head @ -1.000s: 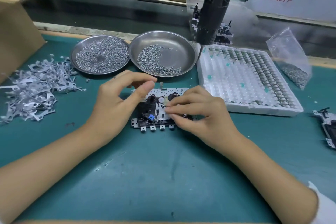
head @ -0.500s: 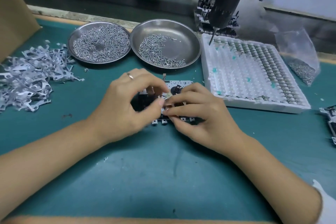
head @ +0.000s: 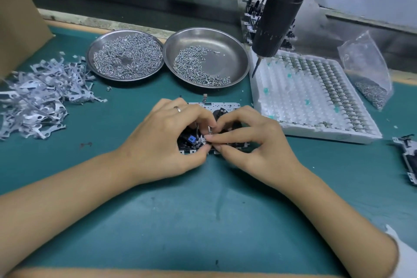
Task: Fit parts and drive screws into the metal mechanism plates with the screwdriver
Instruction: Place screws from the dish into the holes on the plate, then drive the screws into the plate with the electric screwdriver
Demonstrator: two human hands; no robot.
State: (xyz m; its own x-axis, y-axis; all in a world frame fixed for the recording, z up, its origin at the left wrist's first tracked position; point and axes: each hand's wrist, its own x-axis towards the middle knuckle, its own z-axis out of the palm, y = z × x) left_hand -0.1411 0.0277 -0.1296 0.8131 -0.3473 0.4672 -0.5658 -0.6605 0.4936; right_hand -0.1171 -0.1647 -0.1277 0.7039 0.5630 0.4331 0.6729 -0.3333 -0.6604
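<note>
Even, bright overhead light, soft shadows under both forearms on the green mat [head: 203, 221]. Mild glare on the steel dishes [head: 216, 43] and the plastic bag [head: 365, 61]. Centre sharp; wide-angle bending at the edges, cardboard box [head: 20, 25] and far shelf soft.

A metal mechanism plate [head: 216, 106], perforated silver with black wheels and a small blue part, lies flat on the green mat, mostly covered by two hands. A black screwdriver [head: 277, 13] hangs tilted above the white tray, tip down. Behind the plate, two round steel dishes hold screws [head: 127, 58].
</note>
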